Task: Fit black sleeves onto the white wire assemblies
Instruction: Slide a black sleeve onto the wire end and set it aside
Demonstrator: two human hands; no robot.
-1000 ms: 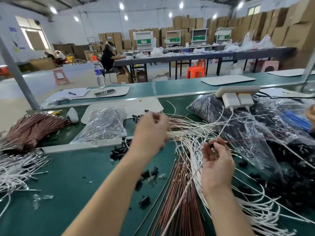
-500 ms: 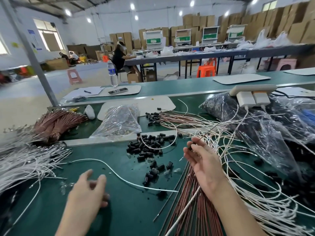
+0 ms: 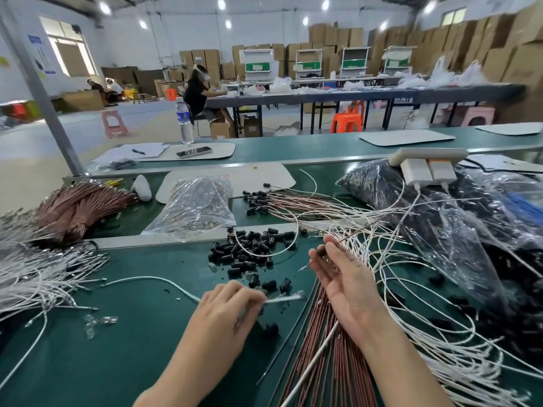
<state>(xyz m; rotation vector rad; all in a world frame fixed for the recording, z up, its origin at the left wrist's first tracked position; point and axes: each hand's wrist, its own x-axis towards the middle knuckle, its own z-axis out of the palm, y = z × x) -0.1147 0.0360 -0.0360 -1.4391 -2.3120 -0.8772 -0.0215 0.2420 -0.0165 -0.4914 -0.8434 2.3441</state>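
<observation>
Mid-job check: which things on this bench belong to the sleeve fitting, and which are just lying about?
In the job: left hand pinching a white wire; right hand holding another white wire; loose black sleeves; tangled white wire pile.
Lying about: water bottle; phone; pen; copper-coloured bundle; clear bag; chargers.

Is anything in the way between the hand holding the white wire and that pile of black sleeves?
Nothing big. The left hand grips the white wire, and only a few loose sleeves lie on the green mat before the pile of black sleeves.
</observation>
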